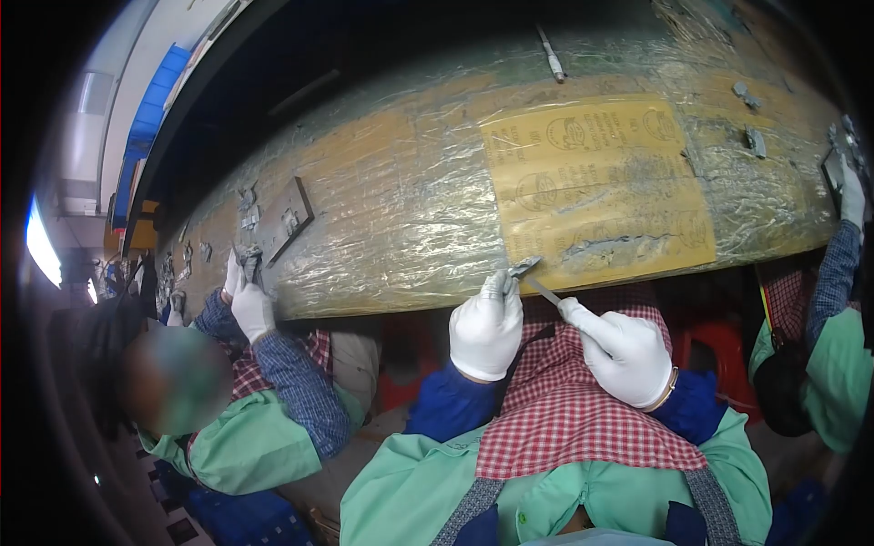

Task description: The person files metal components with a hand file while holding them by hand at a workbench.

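My left hand (pixel 487 329), in a white glove, pinches a small grey metal-looking part (pixel 524 266) at the front edge of the table. In my white-gloved right hand (pixel 624 357) is a slim, flat metal tool, like a file or blade (pixel 543 291). Its tip points up and left and reaches close to the small part; whether they touch is unclear. Just beyond both hands lies a yellow printed paper sheet (pixel 546 146), smeared with grey dust towards its near edge.
Plastic film covers the table (pixel 391 200). A pen-like tool (pixel 552 62) lies at the far side, small grey pieces (pixel 756 142) to the right. At left, a co-worker's gloved hands (pixel 252 309) hold a grey piece near a dark board (pixel 289 218). Another co-worker's hand (pixel 852 191) is far right.
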### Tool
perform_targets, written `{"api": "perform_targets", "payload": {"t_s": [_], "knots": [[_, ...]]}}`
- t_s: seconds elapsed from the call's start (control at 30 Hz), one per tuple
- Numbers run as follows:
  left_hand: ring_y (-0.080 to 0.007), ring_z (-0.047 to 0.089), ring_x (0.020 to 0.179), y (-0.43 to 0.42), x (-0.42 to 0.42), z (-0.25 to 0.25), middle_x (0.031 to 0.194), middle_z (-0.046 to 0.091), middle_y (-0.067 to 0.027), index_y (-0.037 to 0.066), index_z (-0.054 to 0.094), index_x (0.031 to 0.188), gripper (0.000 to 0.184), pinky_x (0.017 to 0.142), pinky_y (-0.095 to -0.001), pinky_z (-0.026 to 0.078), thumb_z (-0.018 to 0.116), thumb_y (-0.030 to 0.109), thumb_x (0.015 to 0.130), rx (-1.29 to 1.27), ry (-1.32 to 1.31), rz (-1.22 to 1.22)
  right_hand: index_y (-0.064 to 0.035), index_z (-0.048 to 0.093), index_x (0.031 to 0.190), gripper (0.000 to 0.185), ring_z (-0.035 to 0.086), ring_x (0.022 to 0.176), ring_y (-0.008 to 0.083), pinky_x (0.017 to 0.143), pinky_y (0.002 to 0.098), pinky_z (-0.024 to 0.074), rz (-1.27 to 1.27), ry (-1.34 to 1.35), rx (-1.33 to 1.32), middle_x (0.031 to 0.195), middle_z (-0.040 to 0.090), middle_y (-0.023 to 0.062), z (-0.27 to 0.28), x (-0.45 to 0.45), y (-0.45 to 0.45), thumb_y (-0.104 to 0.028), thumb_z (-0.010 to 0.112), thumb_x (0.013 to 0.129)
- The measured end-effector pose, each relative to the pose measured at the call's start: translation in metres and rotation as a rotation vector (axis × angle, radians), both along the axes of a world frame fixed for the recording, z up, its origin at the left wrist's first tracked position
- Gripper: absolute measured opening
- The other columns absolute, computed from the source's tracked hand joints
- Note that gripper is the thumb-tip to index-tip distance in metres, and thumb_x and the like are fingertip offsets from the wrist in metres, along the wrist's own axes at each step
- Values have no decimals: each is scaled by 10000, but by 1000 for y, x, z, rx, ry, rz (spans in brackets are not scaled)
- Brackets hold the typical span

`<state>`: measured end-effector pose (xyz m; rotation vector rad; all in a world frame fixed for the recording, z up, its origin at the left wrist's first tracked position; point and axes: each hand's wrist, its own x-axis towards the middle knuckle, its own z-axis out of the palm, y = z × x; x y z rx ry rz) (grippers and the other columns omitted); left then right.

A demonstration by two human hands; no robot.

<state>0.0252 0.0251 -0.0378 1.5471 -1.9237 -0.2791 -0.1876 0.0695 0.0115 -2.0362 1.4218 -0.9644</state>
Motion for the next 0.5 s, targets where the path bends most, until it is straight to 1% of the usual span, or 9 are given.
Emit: {"api": "perform_targets", "payload": {"t_s": [0.13,0.2,0.27,0.3,0.33,0.37,0.4,0.47,0.5], "knots": [[-264,737,642,-1,2,2,750,728,-130,-16,693,1153,210,599,-353,578,727,48,957,-37,4,-21,-112,737,1280,390,645,562,230,534,353,551,11,18,-19,683,614,60,-4,12,-11,-40,696,899],[-293,728,636,-4,1,6,742,717,-141,1,694,1135,199,589,-374,575,737,45,946,-113,-35,-82,-127,735,1281,389,652,572,246,543,364,557,-19,14,-52,679,613,68,-8,19,-21,-47,692,903],[-332,709,611,-3,2,3,733,702,-162,22,693,1100,168,553,-408,552,745,51,942,-102,-75,-66,-165,729,1291,375,666,591,277,544,394,559,-34,18,-54,698,638,95,-11,28,-30,-102,671,926],[-312,699,585,-4,0,6,712,691,-157,19,689,1103,149,542,-400,544,727,56,964,-135,-82,-66,-159,718,1298,381,668,589,280,543,402,561,-33,23,-39,708,647,99,-13,32,-33,-119,658,924],[-263,693,569,-4,-2,3,692,680,-145,13,681,1100,119,541,-378,542,697,58,992,-65,37,-30,-152,701,1321,398,666,583,286,544,406,564,-31,31,-60,712,651,102,-10,32,-33,-130,635,928],[-365,690,588,-6,-5,3,693,674,-165,19,672,1025,98,525,-448,538,730,51,952,-71,85,1,-148,680,1354,423,661,580,292,545,407,566,-22,65,-30,714,653,104,-9,31,-30,-138,607,937],[-363,695,597,-7,-5,1,692,674,-160,15,661,1020,88,541,-439,545,719,43,960,-80,100,1,-145,666,1374,432,669,589,308,553,421,570,-8,79,15,721,659,114,-5,26,-25,-140,591,948],[-267,698,563,-5,2,-1,693,690,-129,-10,655,1078,104,515,-380,535,650,74,1018,224,252,101,-146,644,1395,417,705,655,338,610,448,595,36,-18,114,791,705,148,-8,9,-10,-149,570,984],[-161,656,527,-5,-2,15,679,680,-81,-38,651,1086,159,492,-316,517,623,114,1049,349,369,161,-157,653,1388,395,733,716,336,654,434,614,73,12,184,862,742,164,-6,-3,-1,-149,549,1007]]}}
